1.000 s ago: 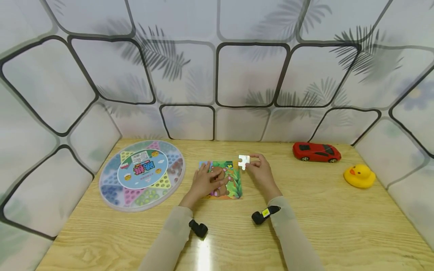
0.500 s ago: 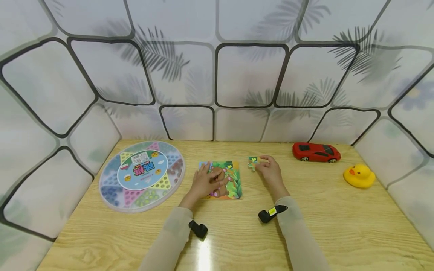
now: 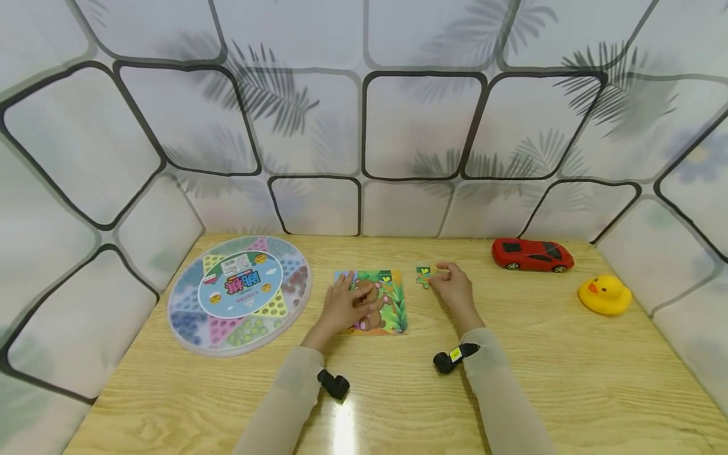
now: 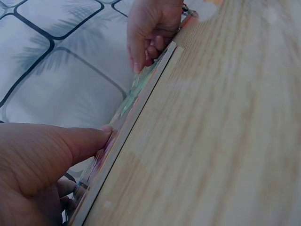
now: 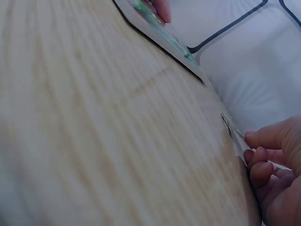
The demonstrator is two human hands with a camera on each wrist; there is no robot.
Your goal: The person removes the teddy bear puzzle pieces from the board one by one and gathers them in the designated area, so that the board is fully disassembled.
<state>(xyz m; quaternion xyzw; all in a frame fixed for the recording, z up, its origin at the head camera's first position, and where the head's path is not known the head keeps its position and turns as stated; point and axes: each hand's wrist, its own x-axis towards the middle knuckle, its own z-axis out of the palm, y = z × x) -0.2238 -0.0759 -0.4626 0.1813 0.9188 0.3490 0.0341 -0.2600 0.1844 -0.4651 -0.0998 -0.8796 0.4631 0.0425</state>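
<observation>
A small jigsaw piece (image 3: 423, 273), green with a yellow figure on its dark corner, lies picture side up between the thumb and fingers of my right hand (image 3: 454, 289). The right wrist view shows the piece (image 5: 233, 134) from the side, pinched near its edge and low over the wood. Left of it sits a square picture puzzle (image 3: 397, 304) with brown bears and green leaves. My left hand (image 3: 341, 306) rests on the puzzle's left part, fingers extended, and covers some of the picture. From the left wrist, the thumb (image 4: 91, 141) reaches the board's near edge.
To the left is a round Chinese checkers set (image 3: 239, 284) with a printed blue label. A red toy car (image 3: 531, 255) and a yellow rubber duck (image 3: 604, 295) stand at the right. A patterned cloth wall (image 3: 421, 126) closes off the back of the wooden table (image 3: 540, 354).
The piece showed its white back beside the puzzle's upper right corner; my right hand has turned it picture side up and moved it right. My left hand has stayed put.
</observation>
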